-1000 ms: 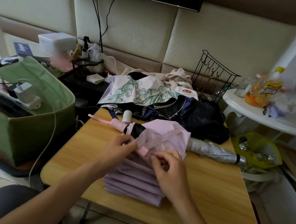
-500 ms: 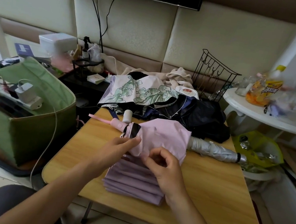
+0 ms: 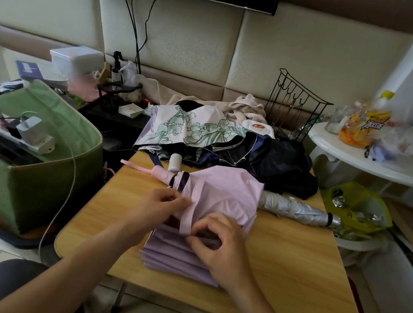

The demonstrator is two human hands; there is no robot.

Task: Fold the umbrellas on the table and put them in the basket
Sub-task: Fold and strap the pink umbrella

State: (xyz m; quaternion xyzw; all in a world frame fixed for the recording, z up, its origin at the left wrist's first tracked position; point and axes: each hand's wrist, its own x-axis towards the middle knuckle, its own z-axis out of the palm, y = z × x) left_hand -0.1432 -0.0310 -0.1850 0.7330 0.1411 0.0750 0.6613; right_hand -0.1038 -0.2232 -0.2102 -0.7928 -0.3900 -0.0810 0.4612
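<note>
The pink umbrella (image 3: pixel 219 201) lies near the middle of the wooden table (image 3: pixel 291 264), its soft matte canopy bunched in loose folds over a stack of flat lilac pleats at the near edge. Its rounded pink handle (image 3: pixel 160 174) points left with a thin wrist loop trailing off it, and a dark band rings the canopy beside the handle. A narrow pink strap (image 3: pixel 189 214) runs down across the fabric. The left hand (image 3: pixel 158 207) pinches the canopy edge beside the strap, its grip closed on the cloth; the right hand (image 3: pixel 215 244) has its fingers curled, pinching the strap's lower end against the pleats. Behind lie a floral umbrella (image 3: pixel 191 128) with green leaf print on pale fabric, a dark glossy umbrella (image 3: pixel 274 167) crumpled in a heap, and a silver umbrella (image 3: pixel 297 208), rolled tight and crinkled like foil. A green fabric basket (image 3: pixel 41 184), box-shaped with stiff walls, stands on the floor left of the table.
</note>
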